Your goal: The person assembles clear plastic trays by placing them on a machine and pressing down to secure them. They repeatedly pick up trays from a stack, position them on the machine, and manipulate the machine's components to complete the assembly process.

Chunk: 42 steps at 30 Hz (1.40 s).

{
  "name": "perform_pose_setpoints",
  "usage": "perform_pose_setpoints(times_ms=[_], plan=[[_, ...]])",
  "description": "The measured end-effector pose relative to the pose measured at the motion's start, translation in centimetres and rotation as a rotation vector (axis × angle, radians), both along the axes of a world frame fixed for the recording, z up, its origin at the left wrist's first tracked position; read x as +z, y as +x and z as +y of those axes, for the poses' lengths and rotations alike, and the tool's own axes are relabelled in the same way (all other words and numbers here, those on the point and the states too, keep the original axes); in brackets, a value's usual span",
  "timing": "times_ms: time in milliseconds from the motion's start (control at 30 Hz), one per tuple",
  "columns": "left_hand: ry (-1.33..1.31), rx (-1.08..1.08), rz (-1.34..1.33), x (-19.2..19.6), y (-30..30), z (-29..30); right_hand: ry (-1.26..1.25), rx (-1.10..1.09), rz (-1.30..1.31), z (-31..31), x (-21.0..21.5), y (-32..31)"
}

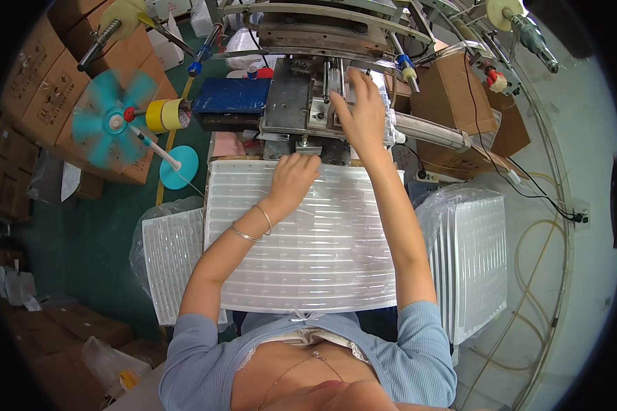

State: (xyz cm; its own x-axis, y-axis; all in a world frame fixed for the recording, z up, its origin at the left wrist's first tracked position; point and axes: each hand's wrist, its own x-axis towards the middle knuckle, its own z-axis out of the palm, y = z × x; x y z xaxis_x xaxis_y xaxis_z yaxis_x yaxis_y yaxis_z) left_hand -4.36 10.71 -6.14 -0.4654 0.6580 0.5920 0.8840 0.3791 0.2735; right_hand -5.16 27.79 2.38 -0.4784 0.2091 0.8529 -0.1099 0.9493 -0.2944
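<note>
My left hand is above the far part of a white ribbed tray, its fingers curled down and pressed together. What those fingers hold, if anything, is hidden. A small metal piece of the machine's front is just beyond its knuckles. My right hand reaches farther out, thumb and fingers apart, over the right side of a metal fixture on the machine. Whether its fingertips touch the fixture is unclear. Small clear pieces seem to lie on the tray near my left hand.
Stacked white trays in clear plastic stand at the right, another white tray at the left. A teal fan spins beside yellow tape rolls and a blue metal box. Cardboard boxes fill the far left; an open carton is far right.
</note>
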Motion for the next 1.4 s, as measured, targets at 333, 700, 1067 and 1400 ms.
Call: perform_pose_setpoints(times_ms=[333, 700, 1067, 1400], plan=[[-0.14, 0.048, 0.066, -3.5, -1.2, -0.4, 0.044, 0.084, -0.613, -3.4, -10.6, 11.3], [0.18, 0.16, -0.121, 0.0, -2.4, -3.7, -0.512, 0.198, -0.451, -2.4, -8.7, 10.6], [0.217, 0.235, -0.235, 0.2, -2.7, -7.4, -1.109, 0.352, -0.357, 0.8, -6.0, 10.5], [0.266, 0.409, 0.237, 8.4, -3.8, 1.3, -0.779, 0.249, -0.224, 2.3, -2.9, 10.4]])
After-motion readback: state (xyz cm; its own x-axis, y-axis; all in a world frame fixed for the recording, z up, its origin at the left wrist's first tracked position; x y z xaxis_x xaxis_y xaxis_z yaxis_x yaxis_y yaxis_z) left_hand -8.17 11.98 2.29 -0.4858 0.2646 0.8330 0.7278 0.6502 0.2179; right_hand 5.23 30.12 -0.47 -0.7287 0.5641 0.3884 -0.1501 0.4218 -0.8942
